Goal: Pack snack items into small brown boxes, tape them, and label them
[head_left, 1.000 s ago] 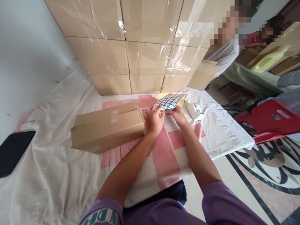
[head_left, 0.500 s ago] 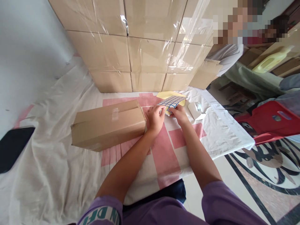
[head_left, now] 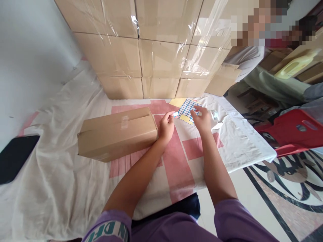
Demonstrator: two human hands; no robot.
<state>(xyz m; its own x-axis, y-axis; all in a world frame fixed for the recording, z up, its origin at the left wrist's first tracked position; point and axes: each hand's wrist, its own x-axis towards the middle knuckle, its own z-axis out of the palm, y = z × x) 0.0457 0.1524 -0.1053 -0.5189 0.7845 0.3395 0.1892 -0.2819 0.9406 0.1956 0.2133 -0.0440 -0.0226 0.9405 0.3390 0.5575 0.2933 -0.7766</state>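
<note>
My left hand (head_left: 166, 127) pinches a small blue-edged sticker (head_left: 176, 114) between thumb and fingertips, just right of a long brown cardboard box (head_left: 117, 132) lying on the cloth. My right hand (head_left: 203, 121) hovers with curled fingers over the edge of a yellow sheet of blue-edged stickers (head_left: 187, 109) that lies flat on the cloth; I cannot make out whether it holds anything. Part of the sheet is bare yellow where stickers have come off.
A wall of plastic-wrapped cartons (head_left: 161, 50) stands behind. A white tape dispenser (head_left: 216, 116) lies behind my right hand. A black phone (head_left: 13, 158) sits far left. Another person (head_left: 248, 58) sits at the right near a red plastic stool (head_left: 292, 129). The cloth-covered surface (head_left: 63, 188) ends at patterned floor.
The sticker sheet, held up in both hands before, now lies on the cloth. My left hand has come away with one sticker, and my right hand has moved right.
</note>
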